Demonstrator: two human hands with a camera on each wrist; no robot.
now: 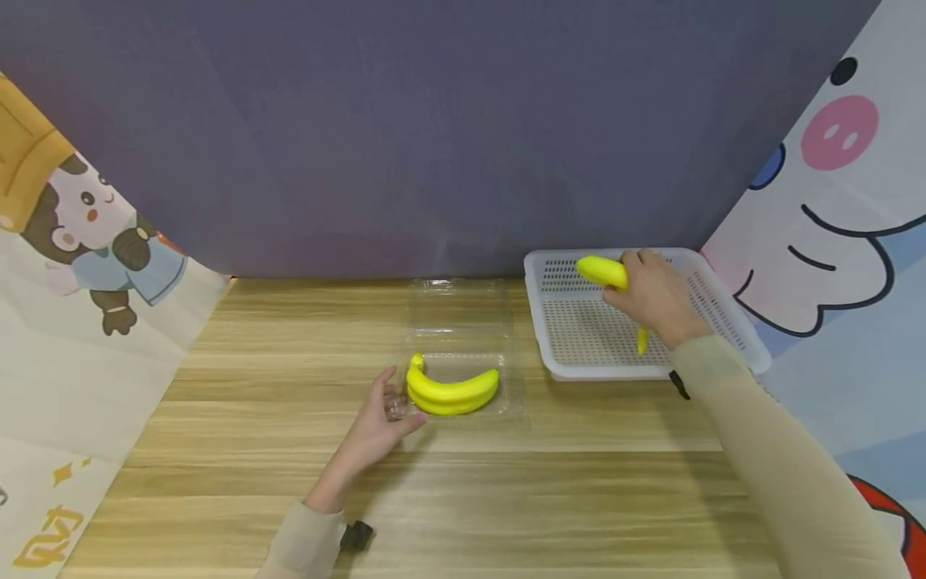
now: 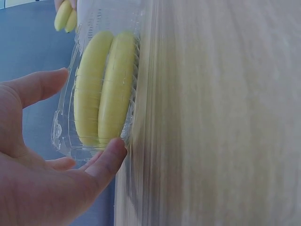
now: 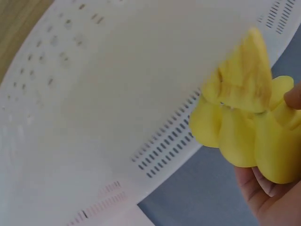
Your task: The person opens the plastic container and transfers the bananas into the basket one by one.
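Note:
A bunch of yellow bananas (image 1: 604,272) is in my right hand (image 1: 654,293), held above the white basket. In the right wrist view several joined bananas (image 3: 240,141) show, with a pointed, brown-streaked stem end. Below that hand a yellow tip (image 1: 642,339) shows; I cannot tell whether it belongs to the bunch. Two more bananas (image 1: 452,394), joined at the stem, lie in a clear plastic clamshell box (image 1: 510,402), whose lid (image 1: 459,305) is folded back. At the box's left end, my left hand (image 1: 379,422) holds it, thumb by the near corner and other fingers around the end.
The white perforated basket (image 1: 546,354) stands at the back right, close to the grey back wall (image 1: 434,145). Printed cartoon panels border the wooden table (image 1: 289,338) on the left and right. Dark straps are at both wrists.

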